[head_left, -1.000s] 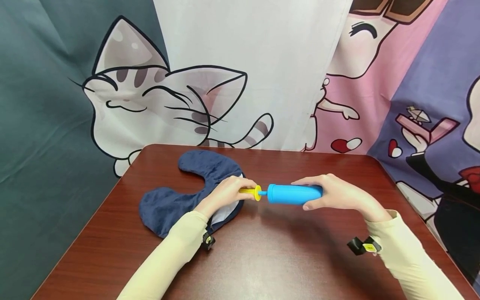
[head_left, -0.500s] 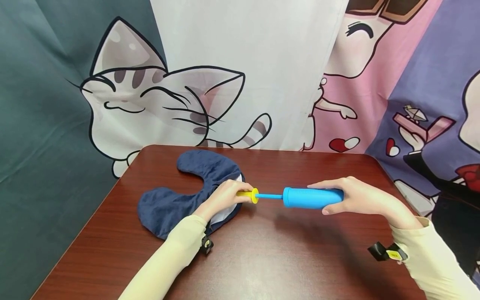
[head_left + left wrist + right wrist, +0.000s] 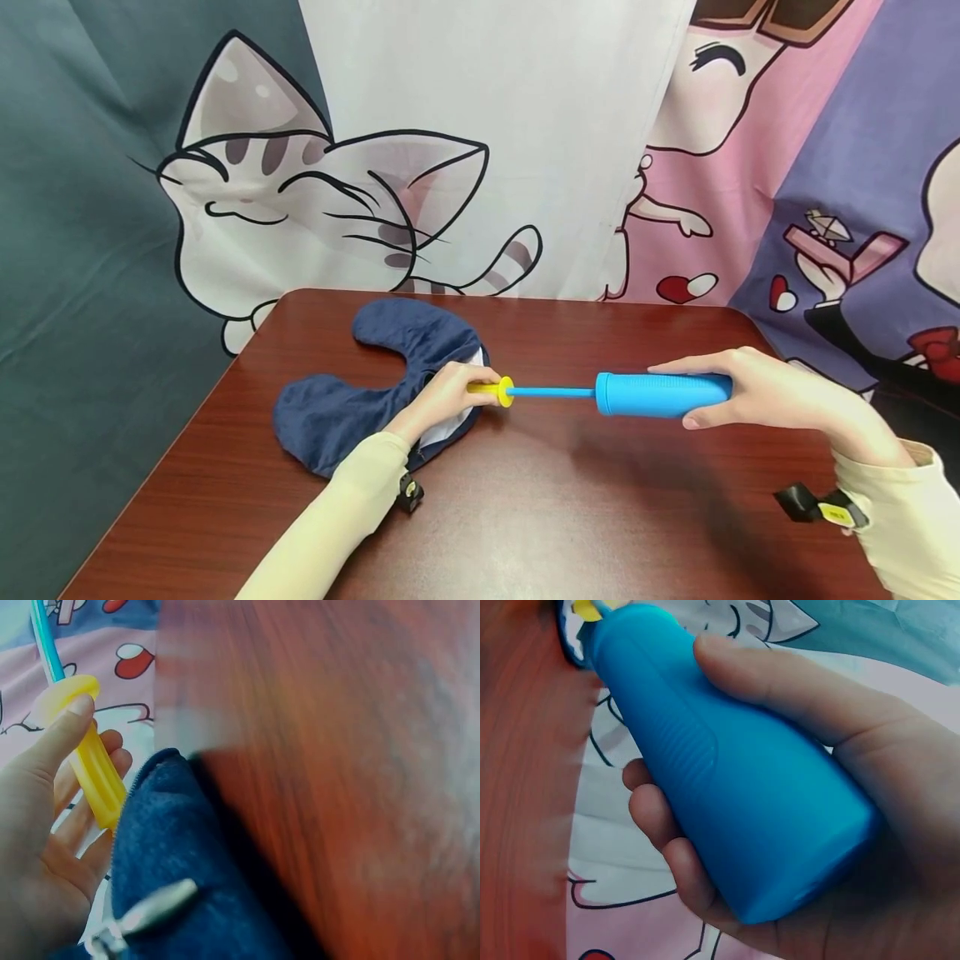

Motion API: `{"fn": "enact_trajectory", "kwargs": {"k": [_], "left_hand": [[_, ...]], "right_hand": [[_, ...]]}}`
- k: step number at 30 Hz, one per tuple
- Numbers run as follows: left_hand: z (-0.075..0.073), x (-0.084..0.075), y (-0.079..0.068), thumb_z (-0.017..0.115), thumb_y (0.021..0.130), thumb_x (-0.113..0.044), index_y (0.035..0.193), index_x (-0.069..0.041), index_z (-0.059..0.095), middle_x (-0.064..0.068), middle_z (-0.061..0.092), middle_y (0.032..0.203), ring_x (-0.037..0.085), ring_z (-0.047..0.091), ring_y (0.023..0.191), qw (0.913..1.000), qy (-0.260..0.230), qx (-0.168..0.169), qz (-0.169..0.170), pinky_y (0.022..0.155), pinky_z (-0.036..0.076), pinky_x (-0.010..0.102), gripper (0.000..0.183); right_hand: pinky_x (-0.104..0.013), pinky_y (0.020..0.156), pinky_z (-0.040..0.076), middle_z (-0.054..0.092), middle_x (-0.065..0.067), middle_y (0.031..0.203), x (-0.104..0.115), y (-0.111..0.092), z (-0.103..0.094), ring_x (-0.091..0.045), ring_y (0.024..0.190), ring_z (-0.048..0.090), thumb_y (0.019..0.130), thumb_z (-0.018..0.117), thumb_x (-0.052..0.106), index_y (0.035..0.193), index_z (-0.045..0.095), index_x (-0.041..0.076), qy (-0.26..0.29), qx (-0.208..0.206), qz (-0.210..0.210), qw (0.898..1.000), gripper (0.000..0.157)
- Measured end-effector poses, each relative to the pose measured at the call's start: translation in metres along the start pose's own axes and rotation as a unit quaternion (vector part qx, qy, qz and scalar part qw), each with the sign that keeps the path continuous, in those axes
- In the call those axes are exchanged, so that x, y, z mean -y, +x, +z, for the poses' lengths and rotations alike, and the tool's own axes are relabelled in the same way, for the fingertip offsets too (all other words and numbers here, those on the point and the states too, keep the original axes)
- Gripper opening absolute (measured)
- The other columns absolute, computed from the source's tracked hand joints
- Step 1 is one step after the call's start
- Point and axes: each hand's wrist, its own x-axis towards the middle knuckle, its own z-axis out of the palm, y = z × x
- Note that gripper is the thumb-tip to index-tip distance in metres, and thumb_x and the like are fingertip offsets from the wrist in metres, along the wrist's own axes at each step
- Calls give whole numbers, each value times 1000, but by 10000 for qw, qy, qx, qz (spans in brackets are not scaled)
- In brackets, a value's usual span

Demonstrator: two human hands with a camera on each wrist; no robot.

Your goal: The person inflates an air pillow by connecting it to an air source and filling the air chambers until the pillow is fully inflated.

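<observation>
A hand pump lies stretched out level between both hands in the head view. Its blue body [image 3: 663, 395] is on the right, and a thin blue rod [image 3: 551, 392] runs from it to the yellow end piece [image 3: 506, 392]. My left hand [image 3: 446, 396] grips that yellow piece, thumb near its flange in the left wrist view. Curled fingers of my right hand [image 3: 765, 387] hold the blue body, the thumb along its side in the right wrist view. Under the left hand is a navy U-shaped neck pillow [image 3: 318, 421], its zip side showing white fabric [image 3: 450, 427]. Whether the yellow tip touches the pillow, I cannot tell.
The reddish-brown wooden table [image 3: 525, 517] bears the pillow at its left. Behind it hangs a cloth backdrop [image 3: 570, 125] with cartoon figures. A metal zip pull [image 3: 161, 907] shows close up in the left wrist view.
My right hand has moved right with the blue body, drawing more of the rod out. The left hand keeps hold of the yellow piece and has shifted only slightly left.
</observation>
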Motion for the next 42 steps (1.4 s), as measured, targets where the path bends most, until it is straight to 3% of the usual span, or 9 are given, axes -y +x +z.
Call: {"fn": "enact_trajectory", "kwargs": {"k": [8, 14, 28, 42], "left_hand": [[4, 4, -1, 75, 87, -21, 111, -10, 74, 5, 76, 106, 16, 67, 94, 9961, -823, 26, -323, 83, 54, 22, 26], [8, 6, -2, 73, 89, -22, 111, -10, 73, 4, 75, 105, 15, 65, 93, 9950, -932, 102, -331, 83, 53, 22, 25], [8, 6, -2, 71, 91, -19, 108, -10, 72, 4, 74, 103, 14, 64, 92, 9942, -1053, 100, -187, 85, 52, 24, 20], [5, -1, 0, 71, 91, -17, 107, -9, 72, 3, 73, 101, 14, 63, 91, 9951, -985, 24, -31, 86, 53, 27, 18]], "right_hand": [[-22, 68, 42, 67, 18, 108, 0, 2, -1, -2, 88, 54, 75, 83, 45, 129, 64, 35, -29, -67, -181, 9998, 58], [-22, 68, 44, 69, 13, 111, -3, 13, 7, -1, 88, 56, 76, 83, 44, 128, 66, 33, 66, -52, -275, 9996, 55], [-29, 71, 46, 69, 10, 107, 5, 40, 31, -13, 88, 58, 78, 81, 39, 121, 67, 33, 400, 57, -23, 9992, 46], [-32, 73, 48, 70, 3, 111, 17, 68, 50, -16, 91, 59, 78, 80, 39, 121, 68, 24, 548, 67, -216, 9982, 48]]}}
